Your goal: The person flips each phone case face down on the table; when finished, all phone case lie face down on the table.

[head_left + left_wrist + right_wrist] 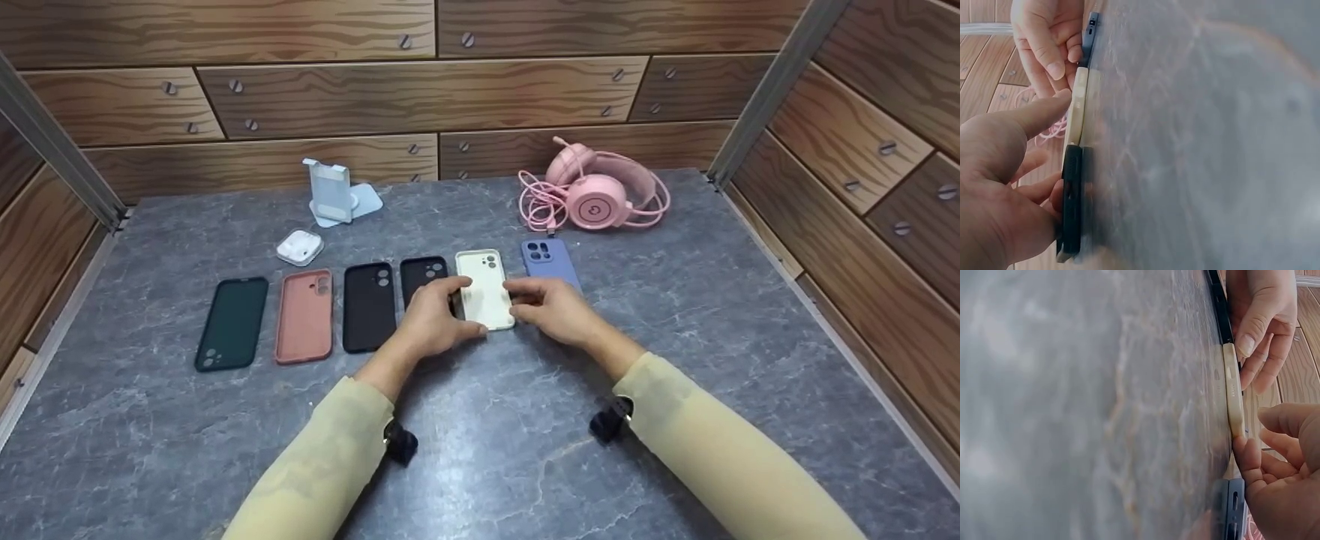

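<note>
Several phone cases lie in a row on the grey marble table (480,450): dark green (231,322), salmon (304,315), black (369,306), a second black one (420,274), cream (484,289) and lavender (550,259). My left hand (466,304) curls round the cream case's left side, thumb on its near edge. My right hand (523,300) pinches its right edge. The cream case (1078,107) still lies flat, between the black case (1071,202) and the lavender case (1091,34). In the right wrist view my thumb (1244,450) touches the cream case (1234,391).
A pink wired headset (596,196) sits at the back right. A pale phone stand (334,193) and a white earbuds case (299,247) are at the back left. Wooden walls close in the table on three sides.
</note>
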`<action>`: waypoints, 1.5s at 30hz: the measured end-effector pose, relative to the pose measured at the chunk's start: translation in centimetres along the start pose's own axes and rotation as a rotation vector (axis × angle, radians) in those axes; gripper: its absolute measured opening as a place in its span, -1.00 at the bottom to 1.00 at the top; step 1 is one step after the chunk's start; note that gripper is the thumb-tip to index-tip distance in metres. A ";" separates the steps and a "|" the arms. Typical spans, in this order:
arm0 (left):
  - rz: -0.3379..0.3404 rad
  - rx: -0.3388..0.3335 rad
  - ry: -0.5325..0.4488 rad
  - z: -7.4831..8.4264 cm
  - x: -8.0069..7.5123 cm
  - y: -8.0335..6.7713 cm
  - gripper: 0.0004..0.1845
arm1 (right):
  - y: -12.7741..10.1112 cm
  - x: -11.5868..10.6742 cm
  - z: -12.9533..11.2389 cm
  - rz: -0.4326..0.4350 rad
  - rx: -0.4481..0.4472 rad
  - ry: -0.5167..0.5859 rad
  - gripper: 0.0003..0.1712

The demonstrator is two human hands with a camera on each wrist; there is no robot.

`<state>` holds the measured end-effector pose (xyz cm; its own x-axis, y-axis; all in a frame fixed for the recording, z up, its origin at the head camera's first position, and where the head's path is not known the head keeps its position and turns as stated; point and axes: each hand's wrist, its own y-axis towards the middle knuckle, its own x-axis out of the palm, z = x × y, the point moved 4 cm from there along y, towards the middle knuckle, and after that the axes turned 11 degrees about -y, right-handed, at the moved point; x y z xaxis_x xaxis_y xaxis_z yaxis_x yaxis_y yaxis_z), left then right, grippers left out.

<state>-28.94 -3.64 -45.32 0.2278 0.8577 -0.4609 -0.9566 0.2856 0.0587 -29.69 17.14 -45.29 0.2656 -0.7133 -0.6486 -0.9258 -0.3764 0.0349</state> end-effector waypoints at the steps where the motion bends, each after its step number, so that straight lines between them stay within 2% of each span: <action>1: 0.001 0.000 -0.011 0.0 0.0 0.0 -0.16 | 0.0 0.0 0.0 -0.001 0.001 -0.001 -0.47; 7: 0.016 0.011 -0.055 -0.2 0.0 0.0 -0.18 | 0.0 0.1 0.1 -0.004 0.005 0.016 -0.45; 17: 0.058 0.024 -0.067 -0.1 0.0 -0.1 -0.26 | 0.1 0.1 0.3 -0.003 0.019 0.049 -0.44; 26: 0.084 0.017 -0.108 0.0 -0.2 -0.1 -0.30 | 0.1 0.0 0.2 -0.009 0.029 0.028 -0.46; 39: 0.076 -0.017 -0.143 0.0 -0.1 -0.4 -0.33 | 0.1 0.1 0.5 -0.013 0.032 0.028 -0.46; 45: 0.075 -0.008 -0.195 0.0 -0.1 -0.4 -0.31 | 0.1 0.1 0.5 -0.005 0.026 0.042 -0.46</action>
<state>-28.55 -3.83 -45.32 0.1860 0.9431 -0.2755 -0.9734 0.2151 0.0791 -29.92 17.32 -45.69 0.2809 -0.7357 -0.6163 -0.9309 -0.3651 0.0115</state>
